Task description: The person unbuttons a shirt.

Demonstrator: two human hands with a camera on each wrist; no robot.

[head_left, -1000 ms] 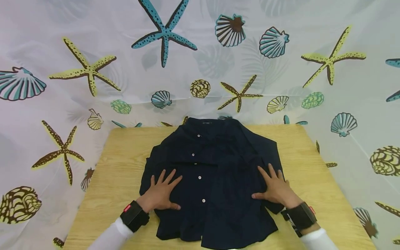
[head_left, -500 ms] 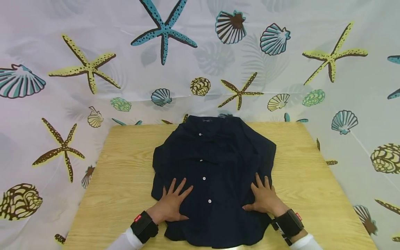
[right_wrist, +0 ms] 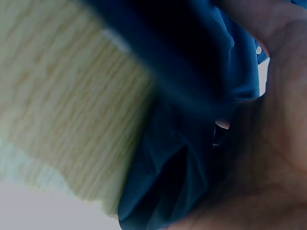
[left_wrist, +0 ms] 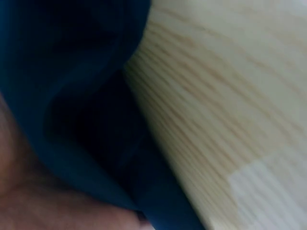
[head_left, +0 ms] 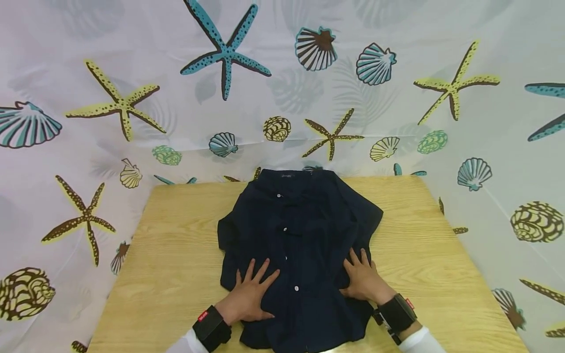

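Note:
A dark navy button-up shirt [head_left: 313, 245] lies front up, its collar at the far edge of the table and its hem toward me. Small white buttons run down its front. On the shirt's lower left side rests my left hand [head_left: 249, 296], fingers spread. My right hand [head_left: 364, 282] lies on the lower right side, fingers also apart. In the left wrist view, the navy cloth [left_wrist: 86, 96] bunches up beside part of the hand. Folds of the cloth [right_wrist: 163, 158] also rise next to the palm in the right wrist view, and most fingers there are hidden.
The shirt is on a light wood-grain table [head_left: 176, 235], with bare wood on both sides. A white cloth backdrop [head_left: 282, 88] printed with starfish and shells hangs behind and along the sides. Black cameras are strapped to both wrists.
Both hands have moved inward and a little toward me across the shirt. Its sides have drawn in with them, so the shirt lies narrower, and the left sleeve area has shifted right.

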